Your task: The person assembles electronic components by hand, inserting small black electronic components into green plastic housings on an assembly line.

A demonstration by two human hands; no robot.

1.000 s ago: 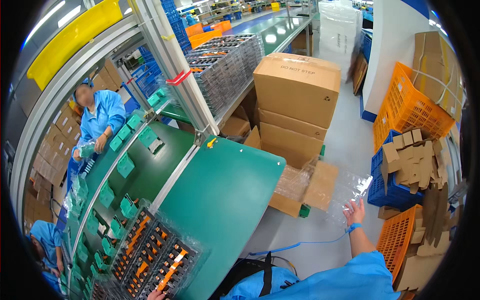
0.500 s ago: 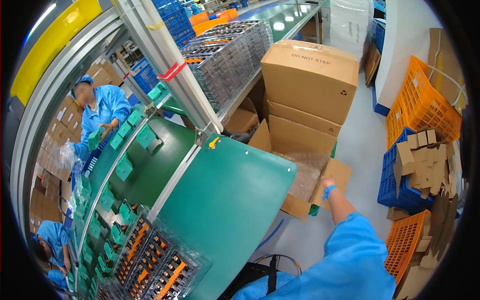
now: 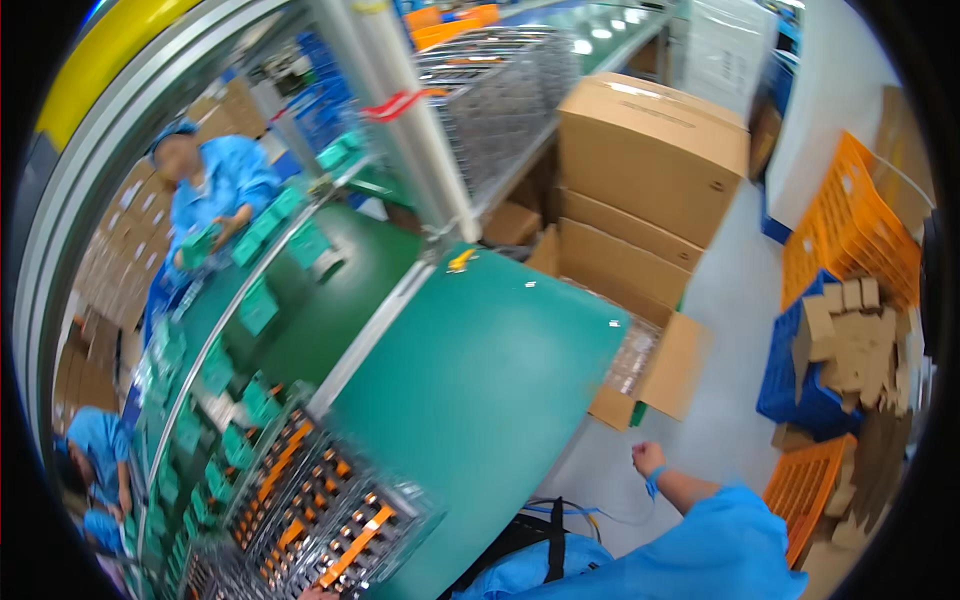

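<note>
Drawn back from the open cardboard box (image 3: 625,260) since half a second ago, the person's right hand (image 3: 648,458) is now above the grey floor (image 3: 735,420), off the table's edge — fingers curled in, a blue band (image 3: 653,482) round the wrist. From where I stand, the left hand (image 3: 318,593) barely shows at the bottom, against the nearest clear tray (image 3: 345,530); I can't tell how its fingers are set. That tray, full of black and orange parts, lies at the near end of the green table (image 3: 490,350). Beside it, green pieces (image 3: 258,308) line the belt (image 3: 350,270). Beyond the table's far right corner stands the box, flaps out, clear plastic (image 3: 632,355) inside. Over to the right, cardboard scraps (image 3: 860,340) fill a blue crate (image 3: 785,385). Farther off — behind the post (image 3: 400,110) — more trays (image 3: 510,110) are stacked high.
</note>
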